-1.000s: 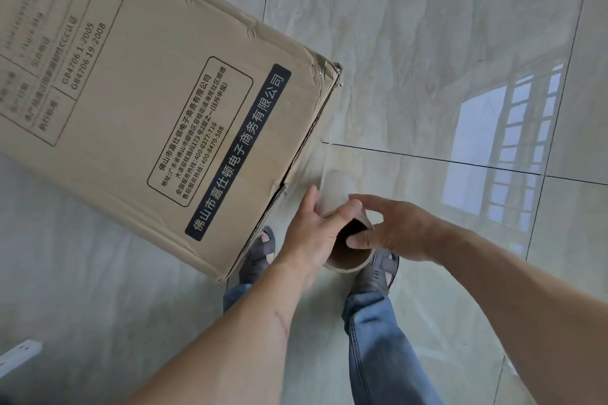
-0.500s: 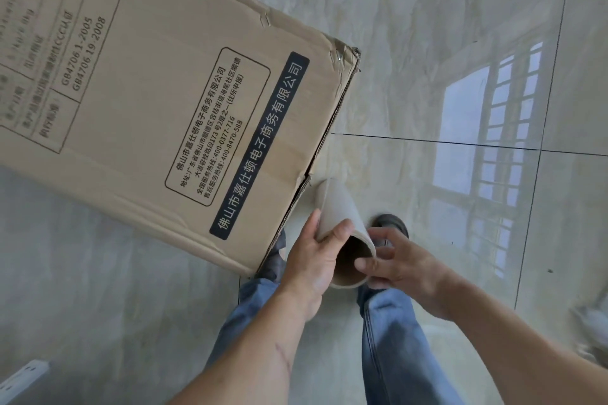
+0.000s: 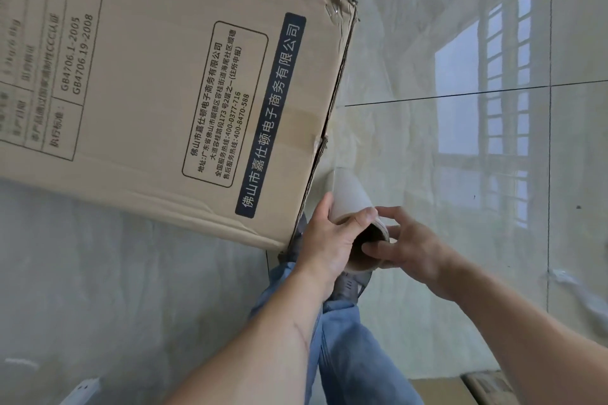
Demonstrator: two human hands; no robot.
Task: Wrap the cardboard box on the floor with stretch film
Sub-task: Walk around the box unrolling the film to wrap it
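**Two hands on the film roll, box just beside it**

Both of my hands hold the roll of stretch film (image 3: 353,204) upright in front of me. My left hand (image 3: 329,240) wraps round the near side of the roll, thumb curled over its top rim and fingers against the wall. My right hand (image 3: 408,245) grips the open end of the cardboard core from the other side, with a finger tucked into the hole and the others spread around the rim.

I see the cardboard box (image 3: 158,82) lying on the tiled floor (image 3: 411,43), filling the upper left, its printed face up and one crumpled corner pointing away from me. The roll stands just beside the box's right-hand edge; I cannot tell whether any film runs between them.

Below my hands are my jeans (image 3: 348,348) and a shoe (image 3: 347,286). A white power strip (image 3: 80,391) lies at the bottom left.
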